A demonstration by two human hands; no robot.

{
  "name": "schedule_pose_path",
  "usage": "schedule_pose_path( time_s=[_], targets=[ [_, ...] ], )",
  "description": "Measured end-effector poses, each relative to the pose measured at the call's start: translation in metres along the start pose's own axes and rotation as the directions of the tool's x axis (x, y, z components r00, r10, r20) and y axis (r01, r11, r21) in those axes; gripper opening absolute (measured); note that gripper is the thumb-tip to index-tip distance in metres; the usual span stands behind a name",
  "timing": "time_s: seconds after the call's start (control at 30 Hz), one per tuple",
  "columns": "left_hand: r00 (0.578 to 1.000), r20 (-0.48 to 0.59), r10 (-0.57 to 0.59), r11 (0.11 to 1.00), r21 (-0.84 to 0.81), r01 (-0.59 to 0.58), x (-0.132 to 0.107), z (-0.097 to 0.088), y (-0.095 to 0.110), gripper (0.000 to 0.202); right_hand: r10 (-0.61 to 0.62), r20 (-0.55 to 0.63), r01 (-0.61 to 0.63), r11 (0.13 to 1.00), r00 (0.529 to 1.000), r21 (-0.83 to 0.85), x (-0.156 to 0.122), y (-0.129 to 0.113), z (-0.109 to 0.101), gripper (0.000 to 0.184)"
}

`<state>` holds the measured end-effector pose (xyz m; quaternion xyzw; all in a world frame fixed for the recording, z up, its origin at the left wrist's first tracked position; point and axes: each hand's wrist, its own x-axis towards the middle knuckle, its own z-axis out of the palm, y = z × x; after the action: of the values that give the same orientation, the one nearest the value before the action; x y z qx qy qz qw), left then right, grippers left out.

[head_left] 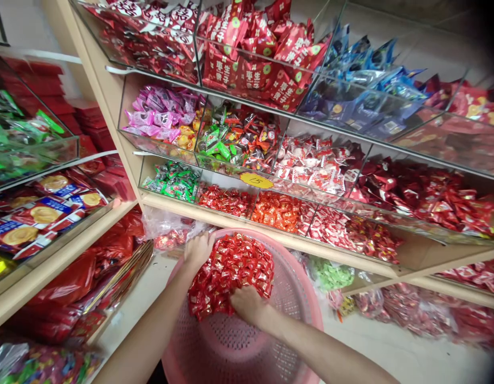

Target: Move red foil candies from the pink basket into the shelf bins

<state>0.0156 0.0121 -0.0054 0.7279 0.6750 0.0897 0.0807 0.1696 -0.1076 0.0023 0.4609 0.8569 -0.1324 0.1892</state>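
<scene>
I am watching a person whose two bare arms reach into a round pink basket [297, 325] on the floor. The packed mass of red candies [242, 261] is at its far part, inside the opening; whether it rests on the wall or hangs, I cannot tell. The left hand [197, 249] is at the far left edge of the mass, the right hand [249, 305] at its near edge. The fingers of both look curled together and clamped on these edges, probably because two opposite holds keep so many loose pieces steady. If a clear bag is around them, I cannot say. Behind, the wooden shelf [183, 212] has clear dividers [253, 205], it seems to separate the sweets by kind.
</scene>
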Motion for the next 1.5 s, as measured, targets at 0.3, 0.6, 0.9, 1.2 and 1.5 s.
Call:
schedule_pose_path(
  time_s=[0.3,0.6,0.9,1.2,1.5],
  targets=[
    [1.0,-0.002,-0.008,1.0,-0.022,0.008,0.0,0.0,-0.001,0.062,0.109,-0.098,-0.093,0.984,0.989,0.152,-0.01,0.045,-0.047,0.022],
    [1.0,0.002,-0.013,1.0,-0.023,0.013,0.002,0.002,-0.003,0.061,0.363,-0.249,-0.334,0.93,0.898,0.153,-0.007,0.109,-0.083,0.021],
    [0.999,0.015,-0.028,0.999,-0.031,0.029,-0.001,-0.002,-0.002,0.058,0.398,-0.198,-0.391,0.917,0.896,0.077,0.035,0.117,-0.096,0.026],
    [1.0,0.017,-0.024,0.999,-0.039,0.025,0.0,-0.003,-0.002,0.056,0.428,-0.227,-0.39,0.9,0.875,0.195,0.033,0.124,-0.084,0.025],
    [1.0,0.014,-0.016,0.999,-0.036,0.016,0.001,-0.001,-0.003,0.059,0.358,-0.279,-0.249,0.9,0.891,0.358,-0.003,0.115,-0.062,0.018]
  ],
)
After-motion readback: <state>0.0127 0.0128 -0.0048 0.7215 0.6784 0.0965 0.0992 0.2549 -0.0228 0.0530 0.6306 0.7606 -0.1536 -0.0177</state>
